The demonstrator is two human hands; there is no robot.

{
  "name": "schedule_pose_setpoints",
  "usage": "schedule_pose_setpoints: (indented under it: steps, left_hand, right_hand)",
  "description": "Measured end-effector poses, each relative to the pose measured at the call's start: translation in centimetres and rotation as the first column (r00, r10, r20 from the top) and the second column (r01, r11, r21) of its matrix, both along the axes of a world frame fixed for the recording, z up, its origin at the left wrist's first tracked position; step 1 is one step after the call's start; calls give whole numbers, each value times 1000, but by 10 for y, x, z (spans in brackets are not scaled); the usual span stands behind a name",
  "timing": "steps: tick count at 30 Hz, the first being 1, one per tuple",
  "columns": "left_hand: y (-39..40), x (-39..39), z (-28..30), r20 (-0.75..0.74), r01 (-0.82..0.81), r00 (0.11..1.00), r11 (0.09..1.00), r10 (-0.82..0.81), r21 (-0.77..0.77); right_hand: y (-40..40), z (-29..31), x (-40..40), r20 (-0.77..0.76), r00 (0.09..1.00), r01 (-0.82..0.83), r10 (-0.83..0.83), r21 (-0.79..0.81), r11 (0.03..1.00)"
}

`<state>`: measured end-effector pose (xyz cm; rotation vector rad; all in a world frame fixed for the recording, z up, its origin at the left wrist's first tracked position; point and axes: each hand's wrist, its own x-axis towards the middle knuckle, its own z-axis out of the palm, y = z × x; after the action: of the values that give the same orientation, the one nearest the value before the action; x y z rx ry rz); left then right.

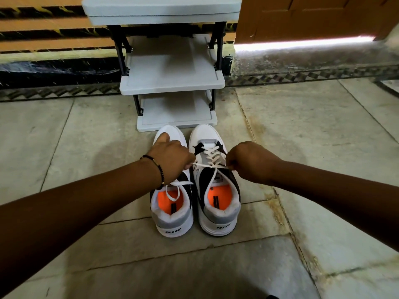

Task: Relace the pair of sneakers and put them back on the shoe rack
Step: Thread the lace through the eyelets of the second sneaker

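Two white, grey and black sneakers with orange insoles stand side by side on the floor, heels toward me. The right sneaker [218,201] has its white lace [212,157] crossed up the front. My left hand [172,157] and my right hand [248,161] each pinch one end of that lace and hold it taut sideways over the tongue. My left hand hangs over the left sneaker [172,212] and hides its front. A loose lace loop [174,190] lies across that shoe's opening.
A grey plastic shoe rack [172,83] with black posts and several shelves stands just beyond the toes, against a striped wall. A brown door [313,16] is at the back right with light under it. Stone floor tiles [302,147] spread around.
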<state>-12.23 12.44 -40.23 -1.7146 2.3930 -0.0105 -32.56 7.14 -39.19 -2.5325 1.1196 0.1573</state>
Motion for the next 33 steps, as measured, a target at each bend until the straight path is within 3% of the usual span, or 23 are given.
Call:
schedule_pose_setpoints:
  steps: [9,21,24,26,28,30,31,33]
  left_hand:
    - [-3,11,-5,-7,47,999,999,-47,-6]
    - [-2,13,-3,41,88,995,995,-89,36]
    - [-1,11,-3,51,71,996,997,-72,14]
    - [2,13,-2,-10,43,999,999,-43,-16]
    - [7,15,-1,-202,1,979,999,-12,-54]
    - [12,7,1,-501,-105,861,994,89,-4]
    - [12,0,3,-673,-171,714,980,192,99]
    - [9,-19,11,-859,-207,226,884,460,419]
  right_hand:
    - [-4,1,4,51,998,25,-25,14,1000]
    - [0,0,7,-100,988,-119,115,-35,992]
    - [-1,0,7,-80,988,-132,129,-27,991]
    - [-1,-2,2,5,996,-88,88,68,994]
    - [0,0,-4,171,978,59,-117,311,949]
    - [3,3,-6,351,846,125,-400,600,790]
    - [4,4,-4,405,751,114,-522,700,705]
    - [5,6,3,422,572,82,-703,823,562]
